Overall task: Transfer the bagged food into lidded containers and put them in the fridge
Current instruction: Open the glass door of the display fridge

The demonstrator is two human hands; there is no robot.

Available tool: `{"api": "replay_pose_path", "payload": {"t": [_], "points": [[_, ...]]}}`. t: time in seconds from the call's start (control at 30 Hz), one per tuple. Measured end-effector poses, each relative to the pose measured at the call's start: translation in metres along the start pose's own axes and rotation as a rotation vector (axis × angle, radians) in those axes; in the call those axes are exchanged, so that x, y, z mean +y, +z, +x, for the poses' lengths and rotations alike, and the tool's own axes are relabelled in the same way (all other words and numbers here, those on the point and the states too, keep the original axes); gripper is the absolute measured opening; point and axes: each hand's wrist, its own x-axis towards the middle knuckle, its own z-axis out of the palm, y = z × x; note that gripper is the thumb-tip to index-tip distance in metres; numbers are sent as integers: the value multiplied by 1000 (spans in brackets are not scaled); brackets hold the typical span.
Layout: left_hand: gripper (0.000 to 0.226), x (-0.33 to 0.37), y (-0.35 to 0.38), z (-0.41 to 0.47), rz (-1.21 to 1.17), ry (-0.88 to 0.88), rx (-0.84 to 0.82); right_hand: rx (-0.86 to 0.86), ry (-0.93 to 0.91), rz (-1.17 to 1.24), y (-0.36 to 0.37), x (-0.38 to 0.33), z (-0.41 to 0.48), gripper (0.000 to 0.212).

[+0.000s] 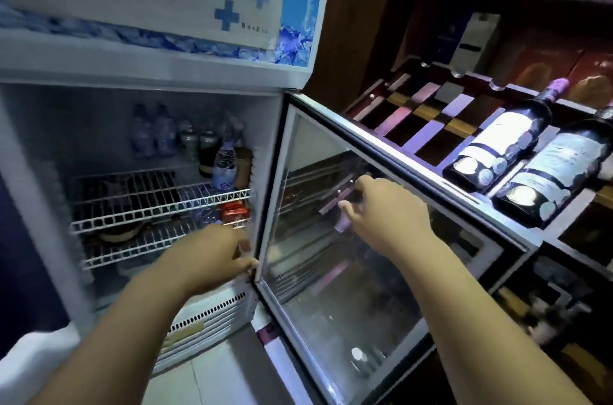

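A white display fridge (185, 73) stands open, its glass door (331, 288) swung out to the right. My right hand (384, 215) lies against the inner face of the glass, fingers spread, holding nothing. My left hand (212, 258) is at the right end of the lower wire shelf (109, 255), its fingertips curled against the fridge's right frame beside the door hinge; whether it holds anything is hidden. A dark round item (119, 234) lies on that lower shelf, blurred. No bag or lidded container can be made out clearly.
Water bottles (152, 134) and cans (199, 142) stand at the back of the top shelf, with one more bottle (225, 166) in front. A red pack (234, 210) sits under the upper wire shelf (159, 202). Wine bottles (504, 139) lie on a dark rack right of the door.
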Motion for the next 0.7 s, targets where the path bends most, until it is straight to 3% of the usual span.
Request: {"api": "replay_pose_path", "payload": {"t": [0.17, 0.33, 0.5, 0.7], "points": [[31, -53, 2, -56, -47, -254, 38, -291, -218, -23, 46, -67, 23, 37], [28, -106, -1, -143, -65, -534, 94, -473, -479, -18, 70, -164, 20, 41], [29, -147, -5, -252, -80, -819, 197, -565, -800, 6, 62, -272, -16, 48], [35, -172, -11, -404, -98, -1089, 249, -531, -1077, 55, 33, -399, -106, 45]]}}
